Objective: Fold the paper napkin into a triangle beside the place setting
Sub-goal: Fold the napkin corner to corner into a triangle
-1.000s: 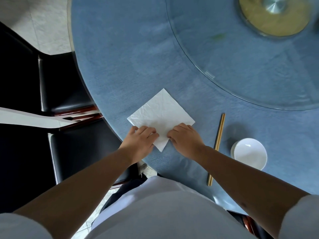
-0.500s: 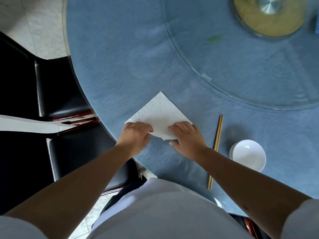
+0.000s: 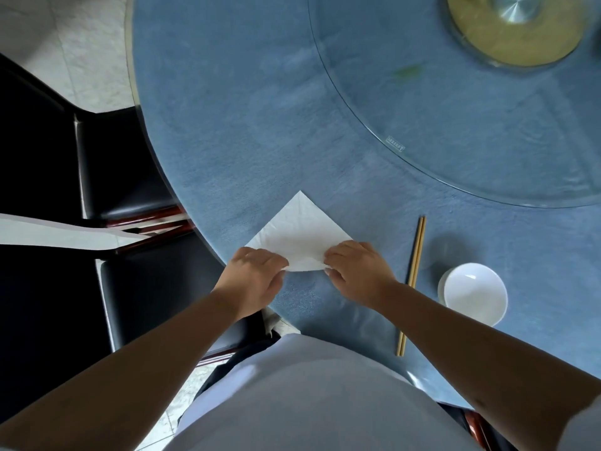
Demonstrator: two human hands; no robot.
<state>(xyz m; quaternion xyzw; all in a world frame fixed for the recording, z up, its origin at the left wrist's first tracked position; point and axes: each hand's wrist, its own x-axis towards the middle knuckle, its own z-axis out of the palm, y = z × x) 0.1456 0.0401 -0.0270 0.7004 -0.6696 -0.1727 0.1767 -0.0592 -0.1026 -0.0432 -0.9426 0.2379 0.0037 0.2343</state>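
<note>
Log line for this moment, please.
napkin: near corner folding up | left hand, right hand: gripping fold | chopsticks, bowl: untouched

Beyond the white napkin (image 3: 300, 236) the blue surface (image 3: 247, 131) lies bare up to the rim of the glass turntable (image 3: 455, 131) — open room for hands to pass. Right of the napkin, a pair of chopsticks (image 3: 412, 281) lies near it, and a white bowl (image 3: 473, 292) sits just past them. To the left the surface ends — black chairs (image 3: 130, 177) stand close against its edge.
</note>
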